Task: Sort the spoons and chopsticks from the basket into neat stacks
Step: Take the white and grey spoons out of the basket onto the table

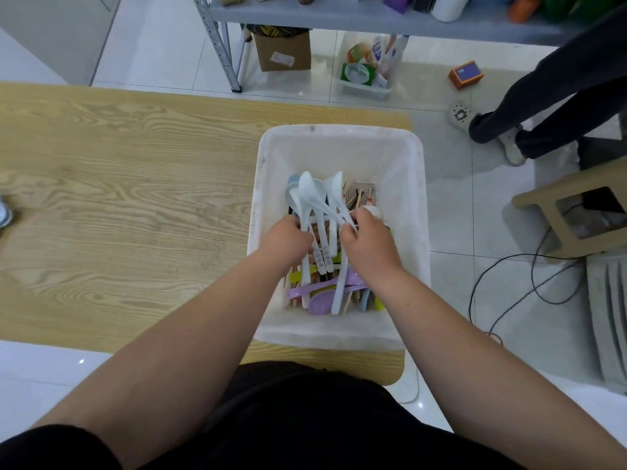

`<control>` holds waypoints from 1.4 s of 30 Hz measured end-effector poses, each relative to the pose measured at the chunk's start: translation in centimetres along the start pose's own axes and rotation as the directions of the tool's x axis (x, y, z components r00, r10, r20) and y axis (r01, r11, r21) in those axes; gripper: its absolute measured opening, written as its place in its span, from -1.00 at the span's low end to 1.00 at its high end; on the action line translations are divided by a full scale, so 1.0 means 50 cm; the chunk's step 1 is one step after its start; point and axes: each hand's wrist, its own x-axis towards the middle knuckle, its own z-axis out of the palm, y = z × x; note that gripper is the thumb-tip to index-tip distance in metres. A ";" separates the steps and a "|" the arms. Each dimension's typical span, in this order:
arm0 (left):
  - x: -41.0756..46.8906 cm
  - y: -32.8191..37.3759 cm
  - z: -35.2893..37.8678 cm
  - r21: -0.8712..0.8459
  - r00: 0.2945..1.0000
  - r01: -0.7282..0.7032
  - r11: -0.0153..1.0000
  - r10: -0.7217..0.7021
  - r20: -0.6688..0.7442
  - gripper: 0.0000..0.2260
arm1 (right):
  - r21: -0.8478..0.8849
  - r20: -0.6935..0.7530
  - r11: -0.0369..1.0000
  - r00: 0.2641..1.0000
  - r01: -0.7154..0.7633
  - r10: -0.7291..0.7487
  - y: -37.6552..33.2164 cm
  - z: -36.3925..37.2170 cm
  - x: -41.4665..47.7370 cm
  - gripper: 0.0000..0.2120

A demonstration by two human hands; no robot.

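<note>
Several white spoons point(305, 188) fan upward from the left hand point(288, 237), curled round their handles, while the right hand point(368, 239) pinches another's handle, both inside the white basket point(339, 137) of purple spoons point(319, 290) and chopsticks point(354, 198) on the wooden table point(135, 181).

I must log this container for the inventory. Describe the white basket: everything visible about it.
The white basket is a rectangular plastic tub with rounded corners, a thick rim and finely perforated walls and floor. It sits upright on the right end of the wooden table, its right side at or just past the table's edge. Coloured spoons and chopsticks lie inside. The left hand and right hand reach in, each gripping white spoons.
</note>
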 end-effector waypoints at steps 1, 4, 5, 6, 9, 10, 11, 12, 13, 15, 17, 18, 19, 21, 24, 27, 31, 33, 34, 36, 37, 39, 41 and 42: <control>-0.015 -0.001 -0.002 -0.165 1.000 0.020 0.986 -0.016 0.025 -0.79 | 0.073 0.018 0.997 1.000 0.010 -0.011 -0.002 -0.006 -0.012 -0.89; -0.063 -0.009 -0.008 -0.491 0.990 0.014 0.871 0.056 0.128 -0.74 | 0.273 0.060 0.962 0.998 0.016 -0.033 -0.010 -0.012 -0.054 -0.90; -0.079 -0.014 -0.012 -0.552 0.985 0.006 0.834 0.091 0.149 -0.74 | 0.304 0.055 0.952 0.997 0.032 -0.051 -0.011 -0.009 -0.067 -0.85; -0.094 -0.020 -0.014 -0.598 0.980 -0.001 0.801 0.119 0.157 -0.75 | 0.327 0.049 0.943 0.996 0.053 -0.073 -0.012 -0.005 -0.080 -0.80; -0.123 -0.047 -0.022 -0.687 0.984 -0.007 0.726 0.129 0.126 -0.77 | 0.387 0.071 0.915 0.986 0.115 -0.153 -0.019 0.014 -0.115 -0.70; -0.130 -0.059 -0.025 -0.705 0.987 -0.013 0.710 0.123 0.106 -0.78 | 0.408 0.090 0.905 0.981 0.119 -0.170 -0.022 0.021 -0.123 -0.68; -0.138 -0.071 -0.031 -0.720 0.989 -0.017 0.694 0.117 0.089 -0.79 | 0.426 0.111 0.896 0.976 0.123 -0.187 -0.027 0.026 -0.131 -0.66; -0.144 -0.084 -0.037 -0.734 0.991 -0.019 0.679 0.111 0.077 -0.81 | 0.434 0.133 0.892 0.970 0.127 -0.203 -0.033 0.031 -0.139 -0.65; -0.151 -0.096 -0.044 -0.747 0.992 -0.021 0.665 0.109 0.070 -0.83 | 0.430 0.150 0.892 0.963 0.139 -0.222 -0.042 0.034 -0.147 -0.65; -0.168 -0.121 -0.062 -0.764 0.993 -0.028 0.644 0.109 0.055 -0.88 | 0.379 0.175 0.909 0.950 0.176 -0.257 -0.062 0.044 -0.162 -0.65; -0.185 -0.144 -0.084 -0.786 0.992 -0.045 0.617 0.119 0.037 -0.87 | 0.343 0.217 0.921 0.939 0.184 -0.268 -0.089 0.060 -0.176 -0.65; -0.193 -0.157 -0.098 -0.789 0.992 -0.061 0.611 0.127 0.022 -0.86 | 0.344 0.242 0.923 0.933 0.175 -0.267 -0.105 0.070 -0.183 -0.65; -0.201 -0.170 -0.114 -0.789 0.992 -0.079 0.609 0.129 0.001 -0.85 | 0.342 0.260 0.923 0.926 0.179 -0.276 -0.120 0.083 -0.191 -0.65; -0.213 -0.203 -0.150 -0.784 0.991 -0.113 0.610 0.126 -0.045 -0.82 | 0.321 0.275 0.921 0.909 0.218 -0.312 -0.155 0.112 -0.208 -0.65; -0.229 -0.264 -0.216 -0.788 0.990 -0.142 0.599 0.094 -0.106 -0.81 | 0.347 0.283 0.922 0.919 0.170 -0.276 -0.214 0.168 -0.234 -0.69; -0.255 -0.343 -0.301 -0.787 0.987 -0.157 0.597 0.060 -0.151 -0.81 | 0.380 0.296 0.920 0.930 0.096 -0.219 -0.288 0.247 -0.263 -0.68; -0.297 -0.478 -0.427 -0.753 0.981 -0.176 0.634 0.049 -0.189 -0.81 | 0.452 0.424 0.889 0.895 -0.074 -0.141 -0.398 0.377 -0.309 -0.74; -0.310 -0.545 -0.482 -0.716 0.977 -0.181 0.674 0.038 -0.212 -0.83 | 0.456 0.485 0.878 0.868 -0.146 -0.108 -0.452 0.449 -0.328 -0.81; -0.316 -0.575 -0.509 -0.702 0.974 -0.183 0.688 0.028 -0.226 -0.83 | 0.465 0.509 0.866 0.856 -0.185 -0.090 -0.478 0.485 -0.335 -0.84; -0.325 -0.628 -0.558 -0.678 0.967 -0.185 0.711 0.009 -0.254 -0.81 | 0.470 0.551 0.849 0.832 -0.242 -0.068 -0.531 0.550 -0.351 -0.87; -0.328 -0.652 -0.581 -0.665 0.963 -0.186 0.723 0.000 -0.270 -0.79 | 0.464 0.567 0.846 0.822 -0.262 -0.057 -0.555 0.578 -0.359 -0.88; -0.332 -0.688 -0.622 -0.652 0.956 -0.191 0.734 -0.012 -0.294 -0.76 | 0.449 0.592 0.841 0.806 -0.302 -0.026 -0.595 0.625 -0.372 -0.88; -0.331 -0.710 -0.654 -0.652 0.950 -0.190 0.734 -0.028 -0.310 -0.76 | 0.438 0.604 0.832 0.797 -0.342 0.010 -0.625 0.661 -0.375 -0.86; -0.328 -0.716 -0.666 -0.658 0.949 -0.193 0.728 -0.031 -0.312 -0.76 | 0.434 0.608 0.824 0.793 -0.363 0.029 -0.637 0.678 -0.371 -0.83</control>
